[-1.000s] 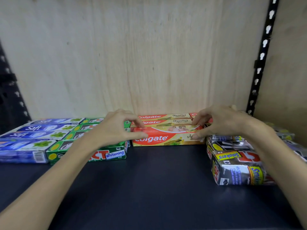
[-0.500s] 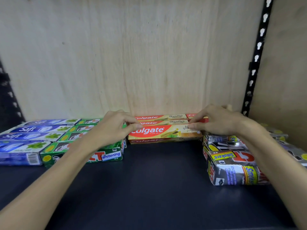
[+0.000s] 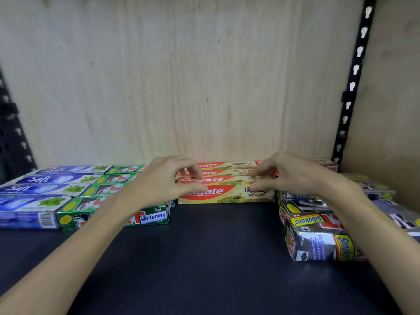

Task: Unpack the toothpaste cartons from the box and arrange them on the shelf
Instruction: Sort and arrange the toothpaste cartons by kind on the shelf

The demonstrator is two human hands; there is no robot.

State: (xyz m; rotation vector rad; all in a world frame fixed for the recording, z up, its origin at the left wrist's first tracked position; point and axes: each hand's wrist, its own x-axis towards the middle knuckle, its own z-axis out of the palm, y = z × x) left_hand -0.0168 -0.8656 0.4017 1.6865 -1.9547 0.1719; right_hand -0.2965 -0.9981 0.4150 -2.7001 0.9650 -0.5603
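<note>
A red-and-cream Colgate carton (image 3: 227, 194) lies lengthwise at the front of a short row of like Colgate cartons (image 3: 223, 165) at the back middle of the dark shelf (image 3: 204, 258). My left hand (image 3: 167, 181) pinches its left end, thumb on the front face and fingers over the top. At the right end my right hand (image 3: 287, 176) holds it the same way. The box they came from is out of view.
Blue Safi cartons (image 3: 29, 206) and green whitening cartons (image 3: 109, 189) fill the shelf's left side. Silver and black Smokers cartons (image 3: 318, 237) are stacked at the right under my right forearm. A plywood back wall (image 3: 181, 87) and a slotted black upright (image 3: 354, 76) close the shelf.
The front Colgate carton has been rolled so that a different face looks forward, and it now sits flat against the row behind. Both hands stayed at its ends.
</note>
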